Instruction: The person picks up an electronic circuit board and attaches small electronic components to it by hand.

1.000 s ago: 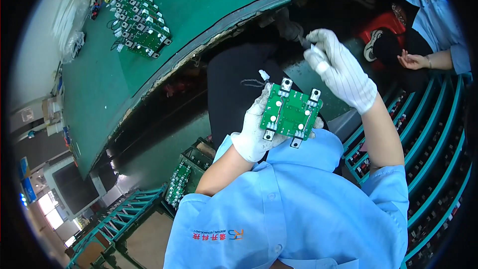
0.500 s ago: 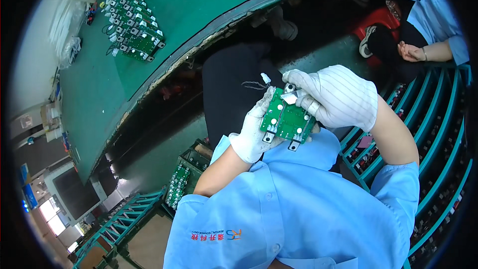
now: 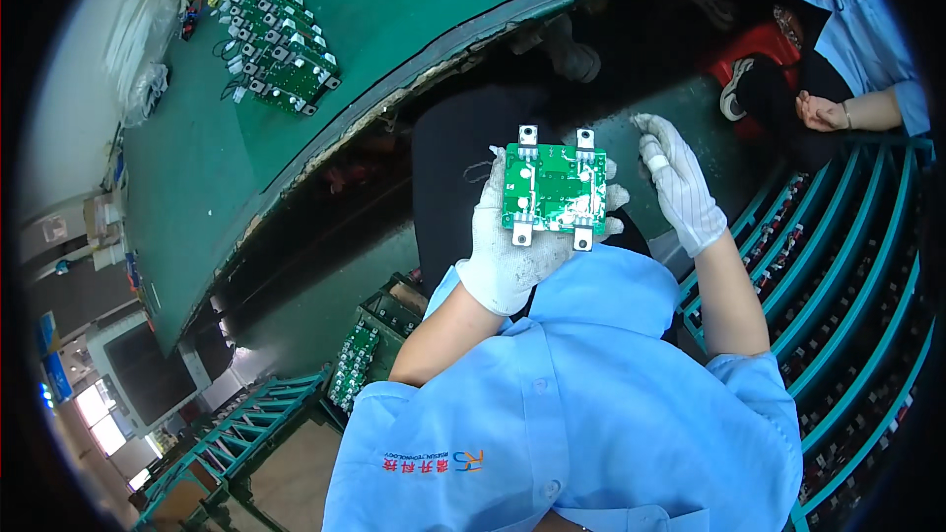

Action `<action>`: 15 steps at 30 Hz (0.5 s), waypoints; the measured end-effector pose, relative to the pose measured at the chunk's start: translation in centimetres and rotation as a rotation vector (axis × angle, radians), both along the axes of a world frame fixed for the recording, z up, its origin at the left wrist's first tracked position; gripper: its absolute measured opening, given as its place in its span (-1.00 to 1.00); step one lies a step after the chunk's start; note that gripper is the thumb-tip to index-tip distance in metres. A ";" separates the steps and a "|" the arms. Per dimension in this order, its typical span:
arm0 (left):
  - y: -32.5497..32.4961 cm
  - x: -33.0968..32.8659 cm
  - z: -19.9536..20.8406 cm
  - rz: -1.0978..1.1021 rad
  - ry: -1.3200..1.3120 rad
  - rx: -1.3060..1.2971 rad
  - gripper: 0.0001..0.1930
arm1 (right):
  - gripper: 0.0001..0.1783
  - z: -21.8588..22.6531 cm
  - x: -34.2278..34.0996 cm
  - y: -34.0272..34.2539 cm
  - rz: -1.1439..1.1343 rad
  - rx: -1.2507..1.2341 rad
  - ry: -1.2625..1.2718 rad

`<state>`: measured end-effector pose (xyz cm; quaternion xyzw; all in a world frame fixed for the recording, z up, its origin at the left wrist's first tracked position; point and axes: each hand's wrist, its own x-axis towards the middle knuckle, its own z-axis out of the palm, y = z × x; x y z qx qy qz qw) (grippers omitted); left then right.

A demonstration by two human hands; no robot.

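Step in hand, as I judge it from my remote station: supporting the green board (image 3: 555,187) with its face presented to the head camera. The board is in the left hand (image 3: 507,261), in front of the body and over the dark trousers (image 3: 453,158), well apart from the bench (image 3: 414,0). The left palm lies behind the board; the thumb closes on its left edge and the fingertips wrap past its right edge. The right hand (image 3: 685,192) is raised to the right, clear of the board, with fingers partly bent; I cannot tell whether it has hold of anything.

To support the board well, I advise: bear the load on the palm, grip only the edges, and press nothing against the metal tabs (image 3: 528,136). Leave the thin dark wire (image 3: 477,172) beside the left thumb slack, since a snag could strain it. Tilt slightly if glare hides detail.

Appearance: the board is nearly square and stands almost straight in my view. Two metal tabs project from the upper edge and two from the lower, each with a hole (image 3: 521,237). White round spots (image 3: 525,174) mark the face. Reflected light washes out part of the lower right area, so I cannot read the fine parts there
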<state>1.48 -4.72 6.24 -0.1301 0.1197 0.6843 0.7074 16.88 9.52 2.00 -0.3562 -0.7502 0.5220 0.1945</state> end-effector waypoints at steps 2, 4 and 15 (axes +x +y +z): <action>0.0 -0.1 0.0 -0.001 -0.007 0.000 -0.17 | -0.63 -0.4 0.5 -0.7 -0.068 -0.131 -0.024; 0.0 0.0 0.2 -0.004 -0.015 0.003 -0.17 | -0.63 -0.3 0.7 -1.2 -0.106 -0.214 -0.037; -0.7 0.0 1.5 0.093 -0.009 -0.077 -0.11 | -0.65 0.9 0.2 -2.7 -0.238 -0.495 -0.023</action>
